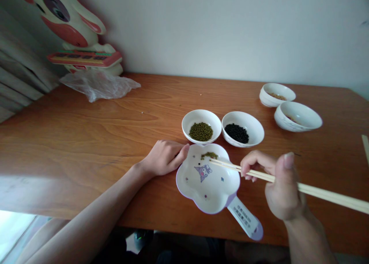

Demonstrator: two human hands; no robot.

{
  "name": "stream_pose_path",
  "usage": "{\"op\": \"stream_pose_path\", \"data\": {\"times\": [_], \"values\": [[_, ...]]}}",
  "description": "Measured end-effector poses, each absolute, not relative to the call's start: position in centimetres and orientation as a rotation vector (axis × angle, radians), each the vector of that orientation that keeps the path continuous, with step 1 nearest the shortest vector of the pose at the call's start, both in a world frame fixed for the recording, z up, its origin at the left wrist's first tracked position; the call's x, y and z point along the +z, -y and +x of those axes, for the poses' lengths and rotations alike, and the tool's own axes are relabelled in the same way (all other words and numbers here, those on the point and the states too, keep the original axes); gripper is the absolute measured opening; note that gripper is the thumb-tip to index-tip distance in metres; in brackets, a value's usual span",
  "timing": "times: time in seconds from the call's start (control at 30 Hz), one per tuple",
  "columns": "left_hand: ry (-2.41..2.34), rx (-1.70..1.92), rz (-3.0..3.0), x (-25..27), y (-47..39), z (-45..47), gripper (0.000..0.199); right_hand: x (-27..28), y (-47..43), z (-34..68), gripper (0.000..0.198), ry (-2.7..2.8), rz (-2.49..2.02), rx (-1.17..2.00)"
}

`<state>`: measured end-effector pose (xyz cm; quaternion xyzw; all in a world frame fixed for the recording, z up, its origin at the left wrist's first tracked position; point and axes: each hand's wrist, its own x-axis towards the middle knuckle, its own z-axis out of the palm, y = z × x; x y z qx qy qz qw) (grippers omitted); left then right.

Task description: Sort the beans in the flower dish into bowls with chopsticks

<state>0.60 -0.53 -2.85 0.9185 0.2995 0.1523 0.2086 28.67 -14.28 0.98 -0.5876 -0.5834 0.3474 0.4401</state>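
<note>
My right hand (284, 185) is closed around a pair of wooden chopsticks (323, 193), whose tips reach into a white flower-shaped dish (198, 200) with a purple rim and a handle. Beside those tips, a small heap of green mung beans (209, 155) lies at the dish's far side. On the dish's left, my left hand (165, 158) has its fingers curled and its thumb on the rim. Just behind stands a white bowl of mung beans (201, 131). Touching or nearly touching it is a second white bowl with black beans (236, 133).
Two more white bowls, a farther one (268, 101) and a nearer one (309, 126), stand at the back right with some yellowish and reddish contents. A clear plastic bag (99, 86) lies before a cow-shaped toy keyboard (86, 59) at the back left. A wall rises behind the table.
</note>
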Motion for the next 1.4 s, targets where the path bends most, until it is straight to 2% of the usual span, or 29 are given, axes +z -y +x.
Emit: {"op": "stream_pose_path", "data": {"times": [0.6, 0.8, 1.0, 1.4], "values": [[-0.842, 0.427, 2.566, -2.9, 0.5, 0.6, 0.049, 3.9, 13.5, 29.2, 0.084, 1.31, -1.366, 0.591], [-0.84, 0.416, 2.571, -2.9, 0.6, 0.7, 0.049, 4.8, 13.0, 28.2, 0.084, 1.354, -1.385, 0.677], [-0.829, 0.432, 2.578, -2.7, 0.6, 0.7, 0.049, 3.3, 13.8, 29.0, 0.087, 1.477, -1.454, 0.846], [-0.854, 0.402, 2.54, -2.9, 0.5, 0.6, 0.047, 2.0, 14.0, 29.4, 0.086, 1.503, -1.474, 0.898]]}}
